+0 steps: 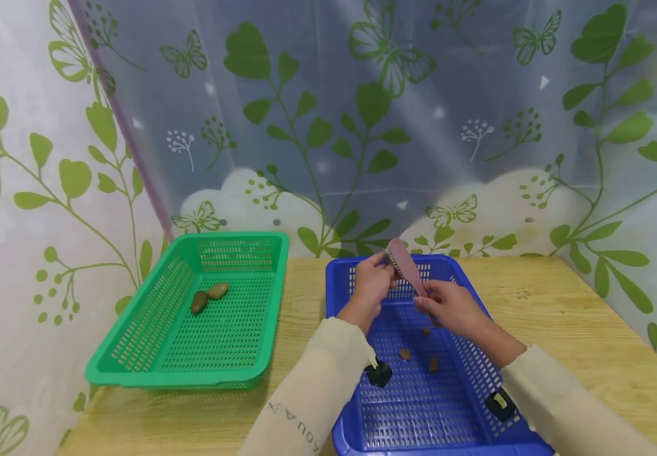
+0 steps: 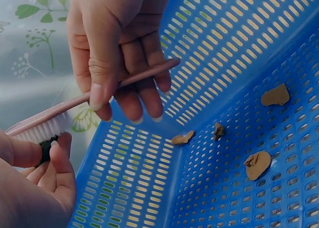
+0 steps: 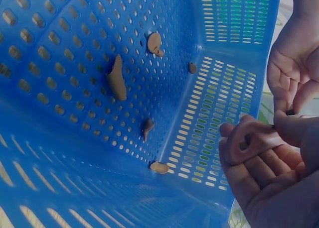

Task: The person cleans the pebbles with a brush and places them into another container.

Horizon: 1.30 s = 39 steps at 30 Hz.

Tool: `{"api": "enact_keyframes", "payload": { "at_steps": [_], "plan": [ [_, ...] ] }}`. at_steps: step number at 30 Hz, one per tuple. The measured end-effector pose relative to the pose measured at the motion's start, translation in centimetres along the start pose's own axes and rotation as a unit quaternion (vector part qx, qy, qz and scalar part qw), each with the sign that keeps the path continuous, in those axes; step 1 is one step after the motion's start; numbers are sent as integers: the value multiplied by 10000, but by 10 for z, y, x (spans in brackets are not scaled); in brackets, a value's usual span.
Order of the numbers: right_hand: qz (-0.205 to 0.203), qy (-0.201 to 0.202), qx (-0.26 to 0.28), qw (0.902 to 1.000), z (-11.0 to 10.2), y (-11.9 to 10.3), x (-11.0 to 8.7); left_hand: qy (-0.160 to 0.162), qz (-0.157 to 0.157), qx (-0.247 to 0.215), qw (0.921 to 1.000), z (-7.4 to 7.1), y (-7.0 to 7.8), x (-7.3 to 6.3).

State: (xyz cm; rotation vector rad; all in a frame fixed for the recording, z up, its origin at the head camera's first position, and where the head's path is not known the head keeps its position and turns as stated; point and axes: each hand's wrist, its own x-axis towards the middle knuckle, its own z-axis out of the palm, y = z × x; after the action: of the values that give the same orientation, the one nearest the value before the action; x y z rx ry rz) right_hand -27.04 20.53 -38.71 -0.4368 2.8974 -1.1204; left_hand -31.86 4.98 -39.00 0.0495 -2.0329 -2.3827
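Above the blue basket (image 1: 342,316), my right hand (image 1: 454,307) grips the handle of a pink brush (image 1: 407,265) with white bristles. The handle end, with a hole in it, shows in the right wrist view. My left hand (image 1: 373,282) is at the brush head and pinches a small dark piece (image 2: 46,149) against the bristles. Fingers partly hide this piece, so its kind cannot be told. Below, several irregular brown pieces (image 2: 258,165) lie scattered on the basket floor, one of them (image 3: 117,78) long and pointed.
To the left stands a green basket (image 1: 271,304) holding a dark brown stone (image 1: 199,302) and a lighter one (image 1: 218,291). Both baskets rest on a wooden table (image 1: 556,316). A leaf-patterned curtain (image 1: 328,126) hangs behind.
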Motion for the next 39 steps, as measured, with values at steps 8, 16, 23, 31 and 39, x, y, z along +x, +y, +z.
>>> {"api": "enact_keyframes", "payload": {
  "at_steps": [8,16,23,31,39],
  "plan": [
    [281,157,-250,9992,-2,0,-1,36,-120,-8,9999,-2,4,-3],
    [319,529,-328,9976,-5,-1,-1,-116,-170,-149,9997,-3,5,-2],
    [-38,817,-101,9966,-5,-3,-1,-253,-115,-96,9996,-3,4,-1],
    [-212,763,-196,9967,-3,-4,-2,-260,-25,-17,9997,-3,5,-3],
    [-129,427,-490,9978,-2,-2,0,-229,51,168,9996,-2,4,-4]
  ]
}}
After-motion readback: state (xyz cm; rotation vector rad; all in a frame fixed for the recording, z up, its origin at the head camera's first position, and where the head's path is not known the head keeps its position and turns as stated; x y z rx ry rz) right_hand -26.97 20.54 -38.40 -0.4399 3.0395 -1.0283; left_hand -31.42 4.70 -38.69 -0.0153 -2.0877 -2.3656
